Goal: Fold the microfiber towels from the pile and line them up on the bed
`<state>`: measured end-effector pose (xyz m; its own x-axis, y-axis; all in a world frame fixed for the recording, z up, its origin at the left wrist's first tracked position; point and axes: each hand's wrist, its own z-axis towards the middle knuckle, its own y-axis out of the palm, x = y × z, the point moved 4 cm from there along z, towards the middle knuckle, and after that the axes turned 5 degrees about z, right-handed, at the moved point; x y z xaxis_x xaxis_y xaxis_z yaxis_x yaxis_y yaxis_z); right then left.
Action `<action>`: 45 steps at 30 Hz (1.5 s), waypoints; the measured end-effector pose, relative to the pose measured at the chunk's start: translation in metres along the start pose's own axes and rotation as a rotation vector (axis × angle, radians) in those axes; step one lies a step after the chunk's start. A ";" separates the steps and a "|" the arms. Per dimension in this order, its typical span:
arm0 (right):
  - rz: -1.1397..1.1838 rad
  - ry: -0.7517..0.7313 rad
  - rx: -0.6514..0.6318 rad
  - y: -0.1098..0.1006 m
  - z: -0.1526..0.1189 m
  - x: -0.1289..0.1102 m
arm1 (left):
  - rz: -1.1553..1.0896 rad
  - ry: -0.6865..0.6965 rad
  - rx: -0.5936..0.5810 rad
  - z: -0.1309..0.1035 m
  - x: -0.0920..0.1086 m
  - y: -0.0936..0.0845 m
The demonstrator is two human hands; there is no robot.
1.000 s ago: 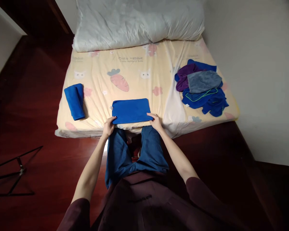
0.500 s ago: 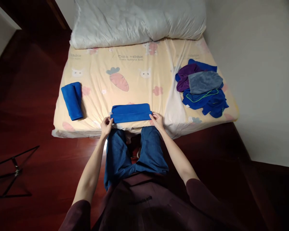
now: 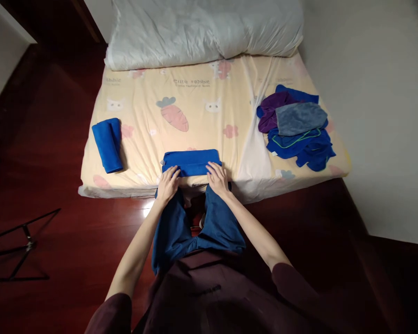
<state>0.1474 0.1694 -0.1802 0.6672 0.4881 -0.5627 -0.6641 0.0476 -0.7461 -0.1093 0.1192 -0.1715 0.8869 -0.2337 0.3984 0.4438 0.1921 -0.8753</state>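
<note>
A blue towel (image 3: 191,160), partly folded over into a long strip, lies at the near edge of the bed. My left hand (image 3: 168,183) rests on its near left part, fingers stretched out over the cloth. On the near right part lies my right hand (image 3: 217,177), its fingers also spread flat. A small white tag (image 3: 163,163) sticks out at the towel's left end. Further left are folded blue towels (image 3: 107,144). To the right is a loose heap with a purple cloth (image 3: 273,109), a grey-blue cloth (image 3: 301,118) and blue cloths (image 3: 303,146).
A rolled pale quilt (image 3: 205,32) lies across the far side of the bed (image 3: 142,102), which has a carrot-and-rabbit sheet. A white wall (image 3: 376,116) stands at the right. Black stand legs (image 3: 28,243) are on the dark red floor at the left.
Both hands have let go of the towel's end corners and moved inward, now lying flat on its near fold. The camera view has shifted slightly.
</note>
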 end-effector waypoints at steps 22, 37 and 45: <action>-0.002 -0.056 -0.220 -0.009 0.011 0.046 | 0.078 0.079 -0.220 0.006 -0.047 0.004; 0.608 0.392 0.141 0.005 0.023 0.106 | -0.527 -0.474 0.086 0.015 -0.080 0.000; 0.665 0.460 0.211 0.010 0.021 0.101 | -0.371 -0.575 0.090 0.015 -0.083 0.005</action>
<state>0.2007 0.2375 -0.2371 0.1551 0.0696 -0.9854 -0.9867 0.0597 -0.1511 -0.1790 0.1543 -0.2047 0.5903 0.2384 0.7712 0.7179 0.2816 -0.6366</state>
